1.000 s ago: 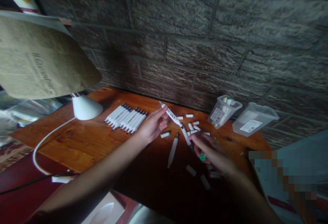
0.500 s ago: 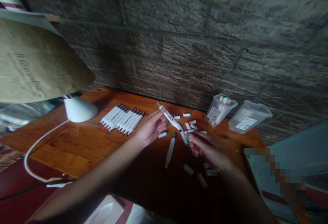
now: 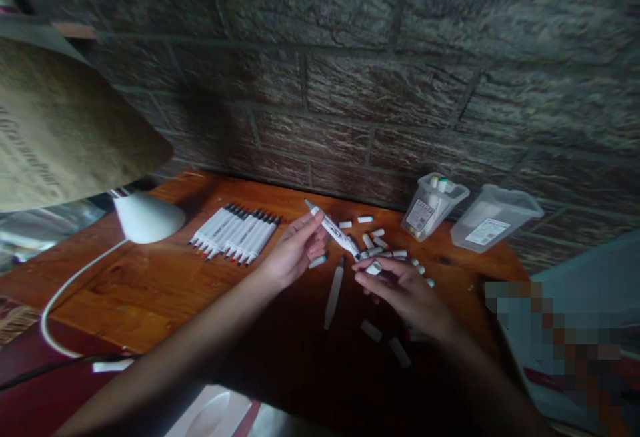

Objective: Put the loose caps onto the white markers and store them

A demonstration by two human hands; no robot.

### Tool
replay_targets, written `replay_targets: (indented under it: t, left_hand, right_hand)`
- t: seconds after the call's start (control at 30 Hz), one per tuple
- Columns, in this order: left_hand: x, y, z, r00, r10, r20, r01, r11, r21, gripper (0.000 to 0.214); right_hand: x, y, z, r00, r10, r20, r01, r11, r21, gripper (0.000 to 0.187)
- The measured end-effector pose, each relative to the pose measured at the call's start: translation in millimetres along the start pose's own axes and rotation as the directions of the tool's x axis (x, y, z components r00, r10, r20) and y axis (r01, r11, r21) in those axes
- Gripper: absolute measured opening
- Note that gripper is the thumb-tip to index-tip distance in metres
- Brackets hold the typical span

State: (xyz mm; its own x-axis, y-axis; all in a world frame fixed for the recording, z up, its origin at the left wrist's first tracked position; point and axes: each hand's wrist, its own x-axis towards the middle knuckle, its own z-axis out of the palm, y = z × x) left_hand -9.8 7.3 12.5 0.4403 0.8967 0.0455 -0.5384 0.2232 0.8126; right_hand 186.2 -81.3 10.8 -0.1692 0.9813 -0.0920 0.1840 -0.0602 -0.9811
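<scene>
My left hand (image 3: 296, 250) pinches a white marker (image 3: 334, 227), uncapped at its upper end and slanting down to the right. Between the thumb and fingers of my right hand (image 3: 400, 284) is a small white marker cap (image 3: 373, 268), close to the marker's lower tip. Around and beyond my right hand lie several loose caps, among them one cap (image 3: 365, 219) near the wall. A second uncapped marker (image 3: 335, 294) rests on the wood below my hands. To the left, several white markers lie side by side in a row (image 3: 235, 234).
Two clear plastic containers stand by the wall: one container (image 3: 425, 207) holds a few markers or caps, and another container (image 3: 493, 220) is to its right. A lamp (image 3: 150, 218) with a corded base is at left on the wooden table (image 3: 165, 284). A brick wall (image 3: 345, 84) rises behind.
My right hand's fingers have turned, and the cap in them now shows its white side instead of a green end. The view has shifted slightly. My left hand still holds the marker.
</scene>
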Motion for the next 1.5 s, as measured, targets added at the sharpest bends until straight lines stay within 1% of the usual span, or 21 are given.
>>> replay_targets:
  t: [0.03,0.1,0.2,0.3,0.4,0.5,0.57,0.63,0.8,0.9,0.97,1.07,1.13,1.23,1.33,1.37,1.43,1.5]
  left_hand:
    - [0,0,0.2,1.0,0.002,-0.003,-0.002,1.0,0.004,0.036]
    - [-1,-1,1.2,1.0,0.016,-0.001,-0.016,1.0,0.021,0.036]
    - [-1,-3,2.7,0.999,0.037,-0.001,-0.036,0.997,0.061,0.035]
    - [0,-5,1.5,0.999,0.048,0.012,-0.049,0.992,0.119,0.035]
    - [1,-6,-1.9,0.993,0.106,0.045,-0.114,0.963,0.245,0.035]
    - [-1,-9,-3.8,0.985,0.153,0.08,-0.172,0.905,0.39,0.034]
    - [-3,-11,-3.4,0.985,0.148,0.091,-0.174,0.884,0.434,0.034]
    - [-5,-12,-2.3,0.985,0.136,0.102,-0.168,0.882,0.441,0.033]
    - [-9,-13,1.8,0.982,0.123,0.144,-0.176,0.872,0.457,0.033]
    - [-12,-12,4.6,0.979,0.142,0.149,-0.197,0.853,0.483,0.03]
    - [-13,-12,6.3,0.978,0.139,0.156,-0.199,0.846,0.495,0.029]
    - [-14,-10,9.3,0.977,0.14,0.162,-0.206,0.822,0.531,0.03]
    - [-15,-8,11.4,0.975,0.141,0.174,-0.215,0.802,0.558,0.03]
    - [-15,-6,13.0,0.967,0.133,0.218,-0.237,0.786,0.571,0.03]
    - [-15,-6,11.5,0.949,0.154,0.274,-0.293,0.749,0.595,0.027]
    - [-14,-7,10.6,0.943,0.166,0.287,-0.313,0.729,0.608,0.026]
    - [-13,-8,8.7,0.938,0.2,0.284,-0.34,0.688,0.641,0.026]
    - [-13,-8,7.2,0.938,0.258,0.231,-0.346,0.655,0.672,0.03]
  right_hand:
    - [-1,1,1,1.0,-0.009,0.0,0.009,1.0,-0.007,0.034]
    - [-2,2,4,0.997,-0.068,-0.026,0.068,0.997,-0.034,0.037]
    - [-3,2,6,0.977,-0.199,-0.081,0.183,0.968,-0.174,0.025]
    - [-3,1,6,0.956,-0.271,-0.116,0.225,0.926,-0.304,0.021]
    - [-3,0,4,0.94,-0.315,-0.129,0.261,0.91,-0.321,0.02]
    - [-2,0,2,0.923,-0.371,-0.1,0.31,0.873,-0.377,0.02]
    - [-3,0,2,0.915,-0.394,-0.08,0.322,0.837,-0.443,0.021]
    - [-3,0,4,0.912,-0.402,-0.078,0.317,0.813,-0.489,0.024]
    - [-4,5,14,0.86,-0.471,-0.198,0.311,0.79,-0.529,0.033]
    - [-3,11,19,0.85,-0.492,-0.189,0.326,0.772,-0.545,0.037]
    - [-2,14,20,0.859,-0.475,-0.19,0.315,0.784,-0.535,0.038]
    - [-1,18,19,0.888,-0.407,-0.215,0.264,0.832,-0.487,0.04]
    - [-1,17,16,0.904,-0.371,-0.213,0.247,0.86,-0.447,0.037]
    - [-2,12,11,0.923,-0.346,-0.168,0.25,0.871,-0.422,0.031]
    - [-2,8,9,0.939,-0.316,-0.134,0.243,0.888,-0.39,0.029]
    - [-1,8,8,0.945,-0.299,-0.136,0.239,0.91,-0.339,0.029]
    - [2,9,5,0.954,-0.252,-0.164,0.226,0.961,-0.161,0.029]
    - [6,10,0,0.952,-0.199,-0.231,0.217,0.975,0.051,0.029]
